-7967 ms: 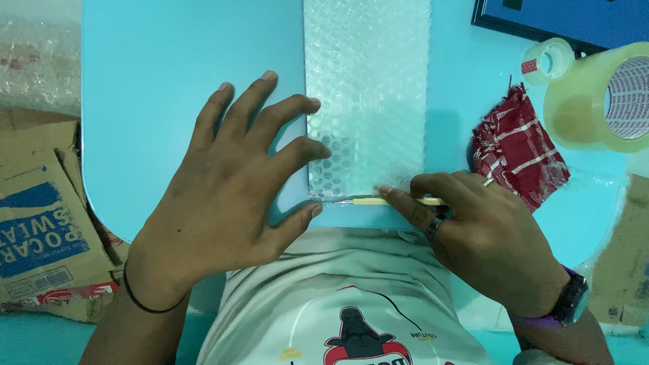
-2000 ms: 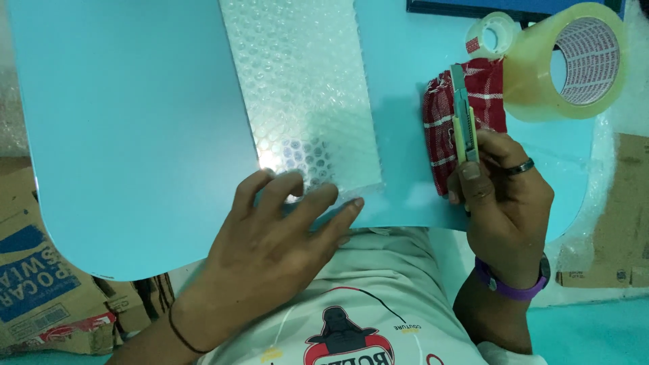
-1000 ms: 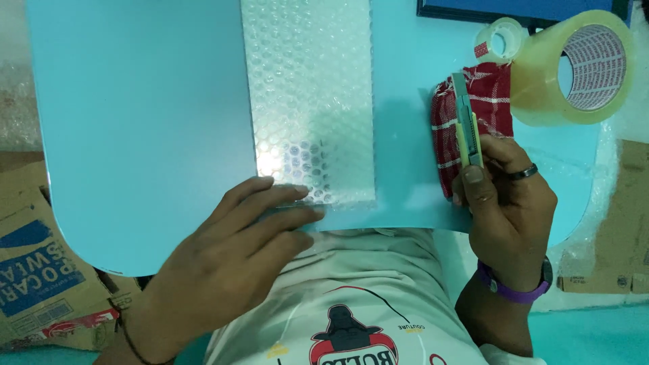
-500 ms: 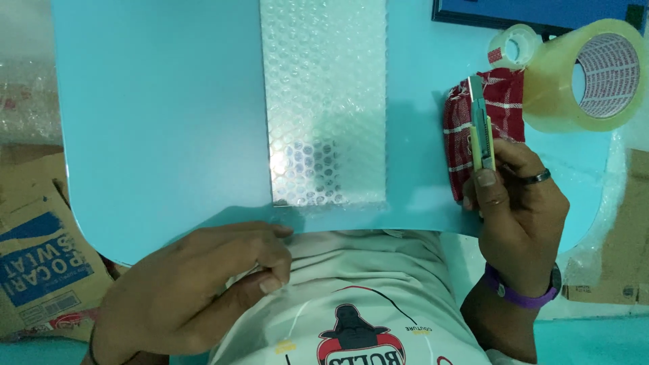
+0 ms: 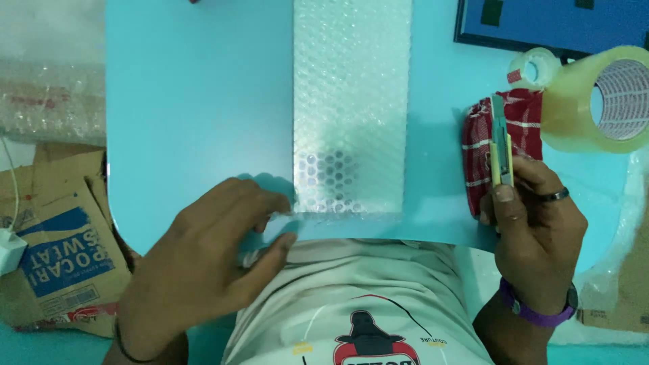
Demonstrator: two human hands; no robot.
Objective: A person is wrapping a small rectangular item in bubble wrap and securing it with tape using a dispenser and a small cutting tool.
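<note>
A strip of clear bubble wrap (image 5: 351, 108) lies lengthwise on the light blue table (image 5: 196, 101). My left hand (image 5: 209, 263) rests at the table's near edge, fingers curled, its fingertips at the strip's near left corner and pinching a small clear scrap. My right hand (image 5: 534, 230) grips a yellow and grey utility knife (image 5: 501, 145) upright, blade end pointing away from me, to the right of the strip.
A red checked cloth (image 5: 480, 145) lies under the knife. A large roll of clear tape (image 5: 595, 101) and a small tape roll (image 5: 535, 67) sit at the right. A dark blue framed board (image 5: 554, 23) is behind them. Cardboard boxes (image 5: 61, 263) stand at the left.
My left hand slid off the bubble wrap toward me, then returned to the strip's near left corner. The right hand kept the knife upright beside the cloth.
</note>
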